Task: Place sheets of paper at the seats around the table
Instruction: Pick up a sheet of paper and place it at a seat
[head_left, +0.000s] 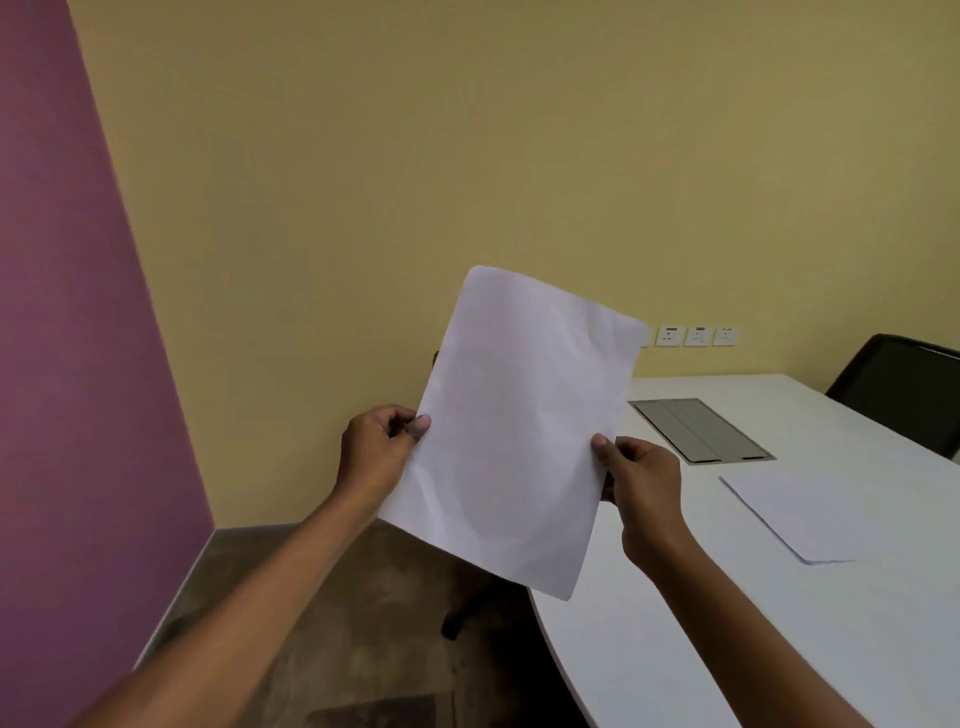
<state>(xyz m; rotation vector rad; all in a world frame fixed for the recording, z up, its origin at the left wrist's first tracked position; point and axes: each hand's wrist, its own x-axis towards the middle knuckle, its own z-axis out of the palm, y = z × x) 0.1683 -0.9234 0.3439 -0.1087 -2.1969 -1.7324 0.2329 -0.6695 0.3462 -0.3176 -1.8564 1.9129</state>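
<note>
I hold a white sheet of paper (514, 431) upright in the air, tilted, over the near left edge of the white table (675, 623). My left hand (379, 447) pinches its left edge and my right hand (641, 483) pinches its right edge. Whether it is one sheet or a thin stack I cannot tell. Another white sheet (810, 514) lies flat on the table to the right, in front of a black chair (904, 389).
A grey cable hatch (698, 428) is set into the tabletop. A dark chair base (467, 608) shows on the floor behind the held paper. Wall sockets (696, 336) sit on the yellow wall; a purple wall stands at left.
</note>
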